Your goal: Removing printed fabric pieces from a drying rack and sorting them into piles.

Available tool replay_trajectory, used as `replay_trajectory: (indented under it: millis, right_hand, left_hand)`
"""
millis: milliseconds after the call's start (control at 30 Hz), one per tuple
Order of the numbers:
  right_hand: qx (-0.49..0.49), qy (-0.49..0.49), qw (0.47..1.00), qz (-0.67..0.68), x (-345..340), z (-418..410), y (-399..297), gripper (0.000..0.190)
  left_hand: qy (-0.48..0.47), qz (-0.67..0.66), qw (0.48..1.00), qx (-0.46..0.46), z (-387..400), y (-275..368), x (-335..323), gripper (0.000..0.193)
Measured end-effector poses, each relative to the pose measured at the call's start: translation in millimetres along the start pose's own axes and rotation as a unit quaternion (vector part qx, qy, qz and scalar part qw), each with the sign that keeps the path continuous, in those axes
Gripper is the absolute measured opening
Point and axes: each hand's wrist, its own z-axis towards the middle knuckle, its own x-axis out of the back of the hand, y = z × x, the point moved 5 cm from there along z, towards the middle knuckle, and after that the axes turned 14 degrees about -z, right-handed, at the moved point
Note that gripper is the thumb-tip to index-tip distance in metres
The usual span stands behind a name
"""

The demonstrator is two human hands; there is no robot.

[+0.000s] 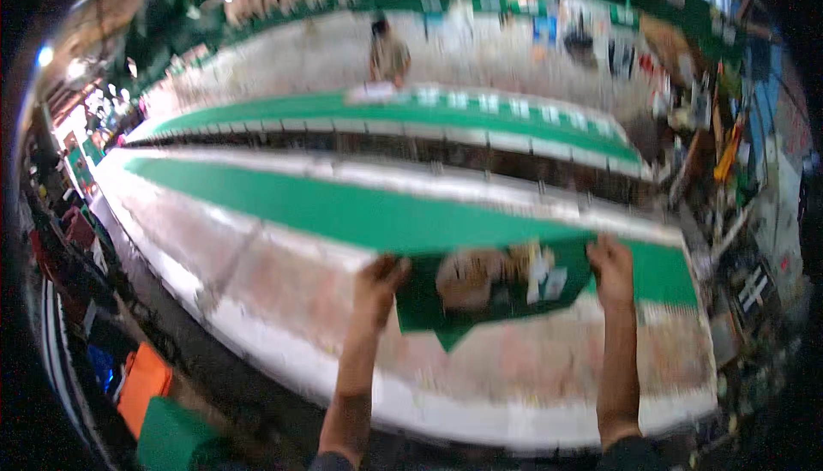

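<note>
Between my two raised hands hangs a dark green fabric piece [418, 307] with a printed picture in brown, yellow and white. My left hand [380, 281] pinches its upper left corner, and my right hand [609, 265] pinches the upper right one. A pointed green flap hangs from its lower edge. Behind and below it is a long table with a pale, stained top [302, 297], on which lies a long strip of green cloth [308, 207]. The view is blurred, so the print's details cannot be told.
A second long table with green cloth [270, 111] and white printed marks runs beyond a dark gap. A person [389, 53] stands at its far side. Orange [146, 384] and green cloth [170, 435] lie at lower left. Mixed clutter [726, 143] stands at the right, and green pieces hang overhead.
</note>
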Motion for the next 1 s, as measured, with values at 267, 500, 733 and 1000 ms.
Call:
replay_trajectory:
  millis: [267,500,733,1000]
  right_hand:
    - [0.232,0.119,0.962,0.08,-41,-15,-178,0.004]
    - [0.458,-0.015,0.889,-0.028,-28,25,-448,0.027]
    - [0.444,0.095,0.886,-0.09,-16,57,-640,0.029]
    - [0.372,0.064,0.919,-0.116,-28,110,-652,0.031]
  left_hand:
    - [-0.144,-0.088,0.974,-0.151,39,171,44,0.017]
    - [-0.23,-0.205,0.891,-0.334,93,406,-2,0.018]
    - [-0.354,-0.012,0.843,-0.406,186,646,-63,0.032]
    - [-0.424,0.099,0.772,-0.464,188,633,-77,0.029]
